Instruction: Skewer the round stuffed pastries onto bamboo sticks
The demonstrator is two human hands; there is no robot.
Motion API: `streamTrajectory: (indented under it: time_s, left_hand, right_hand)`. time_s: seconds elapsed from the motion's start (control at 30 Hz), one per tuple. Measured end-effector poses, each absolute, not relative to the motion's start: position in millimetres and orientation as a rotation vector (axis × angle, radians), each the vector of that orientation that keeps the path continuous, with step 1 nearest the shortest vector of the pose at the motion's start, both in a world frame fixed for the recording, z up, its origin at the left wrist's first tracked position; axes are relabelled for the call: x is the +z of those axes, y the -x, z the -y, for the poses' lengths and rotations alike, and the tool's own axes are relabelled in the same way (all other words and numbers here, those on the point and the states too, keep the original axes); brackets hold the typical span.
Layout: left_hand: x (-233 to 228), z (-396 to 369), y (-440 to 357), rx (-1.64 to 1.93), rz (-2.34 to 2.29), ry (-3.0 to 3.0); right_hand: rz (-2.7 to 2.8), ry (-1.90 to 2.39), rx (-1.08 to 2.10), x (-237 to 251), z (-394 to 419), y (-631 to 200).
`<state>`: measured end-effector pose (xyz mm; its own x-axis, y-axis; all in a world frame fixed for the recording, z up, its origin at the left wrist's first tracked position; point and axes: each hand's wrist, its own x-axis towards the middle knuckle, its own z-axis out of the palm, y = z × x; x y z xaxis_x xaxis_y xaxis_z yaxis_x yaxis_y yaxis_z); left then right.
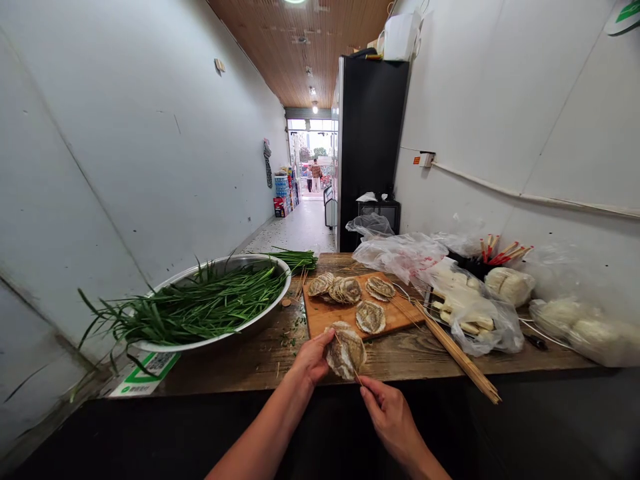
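Fingers of left hand (314, 358) clasp flat slice (345, 352); right hand (387, 413) below pinches skewer (350, 363).

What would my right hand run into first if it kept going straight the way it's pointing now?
Most likely the round slice held by the left hand: the right hand pinches a skewer aimed up-left into it. Depth is hard to judge.

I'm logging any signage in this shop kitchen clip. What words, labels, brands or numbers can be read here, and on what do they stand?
None can be read.
Green-and-white sticker under the metal basin: a QR code and small print, too blurred.
Green sign at the top right: cut off, unreadable.
Stacked boxes down the corridor: printing too small.
Orange tag by the wall socket: too small.
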<state>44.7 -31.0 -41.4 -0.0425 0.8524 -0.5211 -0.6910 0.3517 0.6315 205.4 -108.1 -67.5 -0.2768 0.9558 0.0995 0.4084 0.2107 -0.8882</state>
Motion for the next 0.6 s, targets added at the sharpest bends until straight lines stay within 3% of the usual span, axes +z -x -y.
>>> streamTrajectory:
  time_s: [0.47,0.6]
  left_hand:
    - [-56,31,-51,1.234,-1.027,-0.291]
    - [-66,24,-50,1.272,-1.072,-0.273]
  right_hand:
    - [2.048,1.548,0.415,-83,93,-202]
    - [2.165,1.491,0.408,-83,92,-200]
